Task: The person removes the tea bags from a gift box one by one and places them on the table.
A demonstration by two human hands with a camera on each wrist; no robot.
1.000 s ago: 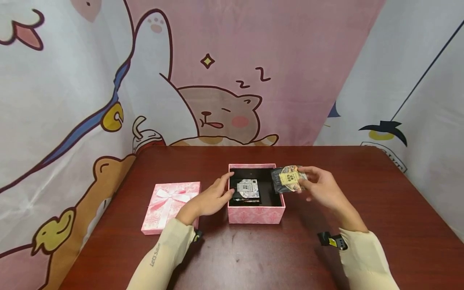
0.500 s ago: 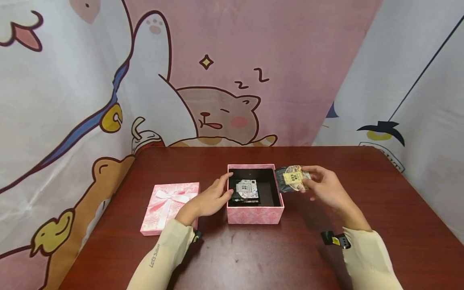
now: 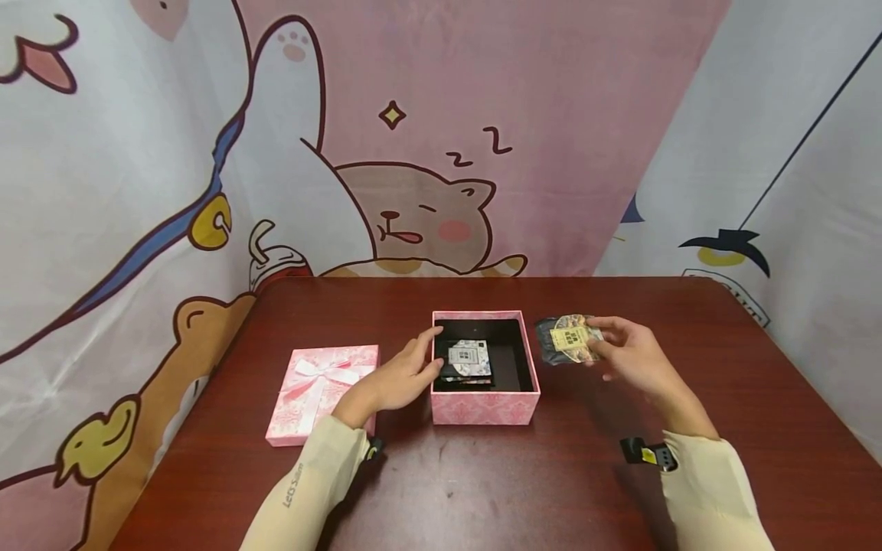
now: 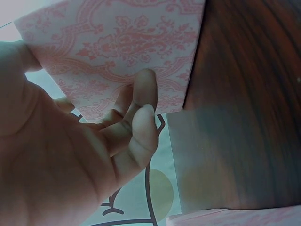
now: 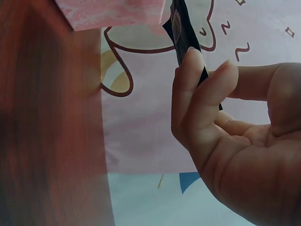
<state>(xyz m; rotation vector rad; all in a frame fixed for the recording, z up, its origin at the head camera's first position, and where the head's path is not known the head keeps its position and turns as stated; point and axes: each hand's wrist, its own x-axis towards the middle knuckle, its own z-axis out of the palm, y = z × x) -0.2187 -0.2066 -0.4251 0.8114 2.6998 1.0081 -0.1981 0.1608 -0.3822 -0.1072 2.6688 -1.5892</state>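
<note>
My right hand (image 3: 634,357) pinches a flat black packet (image 3: 568,339) with a yellow label and floral print, held in the air just right of the pink gift box (image 3: 485,409). Seen from the right wrist, the packet (image 5: 186,37) is edge-on between thumb and fingers. The lidless box has a pink damask pattern and a black inside. Another black packet (image 3: 465,358), with a white floral print, lies at the left inside it, on top of at least one more. My left hand (image 3: 403,376) grips the box's left wall, thumb and index finger at the rim, other fingers against the outside (image 4: 127,42).
The pink box lid (image 3: 324,394), with a ribbon bow, lies on the dark red-brown table (image 3: 468,490) left of the box, partly behind my left arm. A cartoon-printed cloth (image 3: 551,153) hangs behind and beside the table.
My right hand has carried the yellow-labelled packet rightward, from over the box's right rim to beside the box. My left hand stays at the left wall.
</note>
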